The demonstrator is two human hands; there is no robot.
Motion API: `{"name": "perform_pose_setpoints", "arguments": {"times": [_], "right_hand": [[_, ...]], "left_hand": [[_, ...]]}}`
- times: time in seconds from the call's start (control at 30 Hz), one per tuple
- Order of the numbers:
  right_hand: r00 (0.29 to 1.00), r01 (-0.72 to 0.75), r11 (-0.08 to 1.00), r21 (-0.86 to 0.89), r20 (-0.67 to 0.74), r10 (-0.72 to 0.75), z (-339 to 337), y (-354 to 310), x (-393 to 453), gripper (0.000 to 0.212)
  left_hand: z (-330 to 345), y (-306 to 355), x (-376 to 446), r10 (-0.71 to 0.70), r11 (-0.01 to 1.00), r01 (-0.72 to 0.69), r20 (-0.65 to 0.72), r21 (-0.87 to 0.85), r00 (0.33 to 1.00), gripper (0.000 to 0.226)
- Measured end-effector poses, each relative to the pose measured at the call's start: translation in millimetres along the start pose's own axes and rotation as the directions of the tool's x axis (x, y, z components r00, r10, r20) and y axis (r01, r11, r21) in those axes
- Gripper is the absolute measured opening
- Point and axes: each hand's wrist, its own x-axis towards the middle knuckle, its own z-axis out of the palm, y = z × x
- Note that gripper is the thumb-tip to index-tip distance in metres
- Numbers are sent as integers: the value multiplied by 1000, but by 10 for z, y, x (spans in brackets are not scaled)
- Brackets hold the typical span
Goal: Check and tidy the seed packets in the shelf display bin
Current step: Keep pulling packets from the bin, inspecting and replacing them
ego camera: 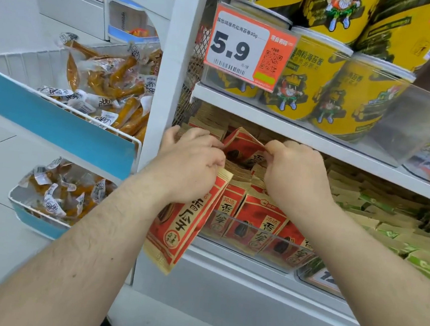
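Observation:
Red and tan seed packets (pixel 260 221) stand in rows in a clear-fronted display bin (pixel 252 228) on the lower shelf. My left hand (pixel 190 166) grips one red packet (pixel 179 227) by its top edge; the packet hangs down in front of the bin, tilted. My right hand (pixel 293 172) pinches the top corner of another red packet (pixel 244 147) that is lifted above the rows. The two hands are close together over the left end of the bin.
Green and tan packets (pixel 390 230) fill the bin's right part. Yellow snack tubs (pixel 320 76) and a 5.9 price tag (pixel 247 48) sit on the shelf above. To the left of a white upright, blue-fronted baskets (pixel 56 125) hold orange snack packs.

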Motion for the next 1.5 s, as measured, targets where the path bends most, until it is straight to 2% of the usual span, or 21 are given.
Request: {"name": "perform_pose_setpoints", "arguments": {"times": [0.07,0.17,0.27,0.3,0.4,0.47,0.53,0.63,0.7,0.77,0.83,0.97,1.03,1.1,1.17,1.23,1.27,1.37,1.43,1.5], "right_hand": [[1000,6,999,-47,-22,-7,-117,-97,-28,5],[997,-35,994,-100,70,42,-240,-163,-35,8],[998,-54,987,-152,31,59,-224,-118,-23,3],[998,-58,989,-134,28,63,-193,-118,-10,8],[999,13,984,-179,53,-4,-174,-159,84,26],[993,61,975,-215,116,-36,-109,-157,134,21],[980,45,983,-176,199,-9,-69,-139,194,13],[963,-28,996,-88,264,50,-39,-163,252,16],[960,-40,999,-13,275,42,25,-150,284,23],[966,-41,989,142,257,3,76,-125,292,34],[972,-45,972,232,236,-11,114,-85,306,33],[962,-17,1000,-15,273,20,168,-49,353,19],[933,-77,996,-43,349,87,178,-83,428,15],[875,-153,988,-2,465,136,208,-97,541,16],[801,-140,990,5,589,111,225,-97,644,21],[766,-115,993,13,638,80,199,-104,687,29],[768,-109,994,30,637,65,178,-93,694,32],[838,-127,979,162,545,18,122,-55,616,39],[876,-7,976,219,473,-100,115,-65,500,36],[896,103,974,202,407,-179,114,-72,406,33]], "left_hand": [[-36,35,53,-10,999,8,56,33,998,29],[-83,88,124,-54,998,51,44,48,998,31],[-77,145,185,-73,993,63,95,101,993,36],[-61,163,205,-72,992,57,132,116,989,39],[-44,214,265,-90,993,71,227,91,970,42],[-78,250,292,-133,990,117,265,75,955,40],[-116,290,301,-170,985,152,285,84,943,46],[-134,340,282,-208,978,195,276,72,938,49],[-110,331,282,-200,980,186,272,74,941,49],[-90,317,282,-194,981,179,284,78,939,48],[-106,324,261,-224,975,208,308,84,925,49],[-156,362,206,-239,971,218,342,99,909,50],[-158,357,196,-247,969,226,343,102,906,48],[-136,329,202,-239,971,214,340,109,910,48],[-104,304,212,-237,971,215,345,102,908,47],[-82,283,226,-234,972,214,339,96,911,42],[-75,279,229,-238,971,219,335,95,912,41],[-53,263,239,-247,969,226,331,101,911,38],[-44,254,247,-248,968,223,331,111,910,36],[-48,254,253,-241,970,216,330,111,913,36]]}}
